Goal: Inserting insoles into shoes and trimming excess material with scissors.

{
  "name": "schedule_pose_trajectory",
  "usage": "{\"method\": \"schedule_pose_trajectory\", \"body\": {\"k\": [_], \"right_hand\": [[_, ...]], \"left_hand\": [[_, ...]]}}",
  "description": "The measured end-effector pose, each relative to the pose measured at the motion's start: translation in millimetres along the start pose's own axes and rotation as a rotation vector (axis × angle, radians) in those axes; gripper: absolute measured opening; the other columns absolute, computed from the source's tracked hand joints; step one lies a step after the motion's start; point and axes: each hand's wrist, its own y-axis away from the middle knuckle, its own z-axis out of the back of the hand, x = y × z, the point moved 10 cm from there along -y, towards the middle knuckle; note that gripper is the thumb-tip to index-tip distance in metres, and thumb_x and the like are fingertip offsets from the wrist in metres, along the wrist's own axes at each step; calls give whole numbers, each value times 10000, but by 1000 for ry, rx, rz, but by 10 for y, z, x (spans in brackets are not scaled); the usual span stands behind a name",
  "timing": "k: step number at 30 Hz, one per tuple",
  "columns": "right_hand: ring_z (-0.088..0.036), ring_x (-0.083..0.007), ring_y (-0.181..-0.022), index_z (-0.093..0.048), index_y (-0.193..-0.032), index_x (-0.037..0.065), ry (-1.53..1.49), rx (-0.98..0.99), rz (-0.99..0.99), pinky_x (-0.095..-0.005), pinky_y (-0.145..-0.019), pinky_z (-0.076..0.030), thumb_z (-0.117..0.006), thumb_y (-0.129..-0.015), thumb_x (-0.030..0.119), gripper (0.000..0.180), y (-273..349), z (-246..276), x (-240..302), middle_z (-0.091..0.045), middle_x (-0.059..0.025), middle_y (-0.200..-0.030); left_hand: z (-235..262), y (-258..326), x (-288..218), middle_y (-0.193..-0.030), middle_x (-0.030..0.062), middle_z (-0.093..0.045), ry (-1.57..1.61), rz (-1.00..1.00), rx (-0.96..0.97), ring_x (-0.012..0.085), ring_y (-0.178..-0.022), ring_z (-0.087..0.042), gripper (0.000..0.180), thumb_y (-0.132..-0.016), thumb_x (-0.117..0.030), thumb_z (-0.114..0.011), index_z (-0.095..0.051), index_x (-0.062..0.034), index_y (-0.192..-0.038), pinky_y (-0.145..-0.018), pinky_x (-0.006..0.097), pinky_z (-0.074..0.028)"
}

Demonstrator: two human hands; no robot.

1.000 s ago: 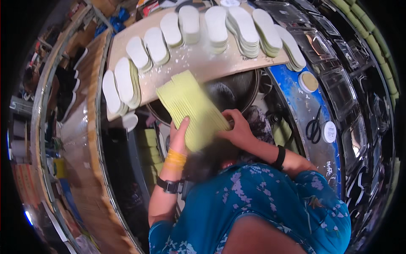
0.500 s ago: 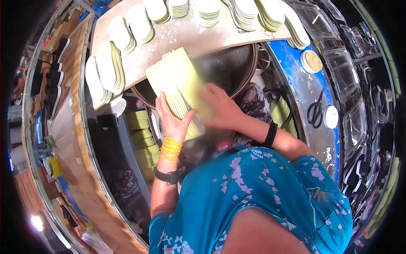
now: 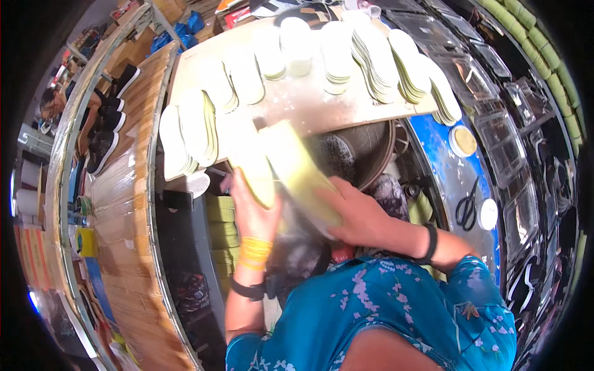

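My left hand [image 3: 255, 207] is closed round a stack of pale yellow-green insoles [image 3: 255, 167], holding it upright. Beside it, my right hand [image 3: 359, 213] grips a second insole stack [image 3: 298, 170], tilted and smeared by motion. The two stacks are close together at the top, with a gap between them lower down. Beyond them lies a board [image 3: 294, 111] with several piles of the same kind of insole fanned along its far and left sides, such as a wavy pile [image 3: 374, 68]. Part of the right hand's fingers is blurred.
A round dark tub [image 3: 387, 157] stands under the board's near edge. To the right, a blue-edged table [image 3: 436, 145] holds black scissors [image 3: 467, 207], a white lid [image 3: 487, 214] and a round container [image 3: 462, 141]. Left is a brown bench [image 3: 133, 204] with black shoes [image 3: 104, 148].
The single insole block held between both hands has come apart into two stacks, one in each hand. The whole view has shifted, with the board now lower and further right.
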Motion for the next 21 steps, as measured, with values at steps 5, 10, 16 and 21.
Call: {"method": "schedule_pose_trajectory", "body": {"k": [5,10,16,21], "right_hand": [[-446,-329,-1142,-331,-1339,44,-247,239,179,-368,-956,-368,-699,-652,146,786,-68,419,626,-423,-191,-1253],[-390,-272,-1225,-340,-1329,7,-511,613,91,-346,-1002,-324,-782,-525,125,924,-320,347,658,-393,-144,-1329],[-430,-252,-1162,-257,-1360,39,-1166,-82,-118,-352,-953,-385,-624,-708,48,748,-1969,599,-47,-420,-146,-1255],[-507,-271,-1070,-271,-1337,7,-1279,-346,-26,-349,-877,-438,-628,-742,82,698,-3284,381,-485,-474,-186,-1180]], "left_hand": [[749,-433,301,-1300,270,-347,-174,-84,-170,406,-1203,-361,838,-663,-71,-686,-222,-14,-1358,-980,426,-357],[1416,-411,1114,-1356,253,-304,-255,57,-353,368,-1250,-324,841,-681,-47,-674,-197,-5,-1373,-1018,391,-319],[1434,-206,1555,-1390,159,-275,806,389,-425,243,-1206,-368,741,-802,-100,-567,-144,-27,-1406,-1008,341,-293],[1208,-116,1646,-1397,152,-275,1148,436,-411,273,-1236,-350,720,-805,-116,-520,-134,-28,-1406,-1022,369,-279]]}}
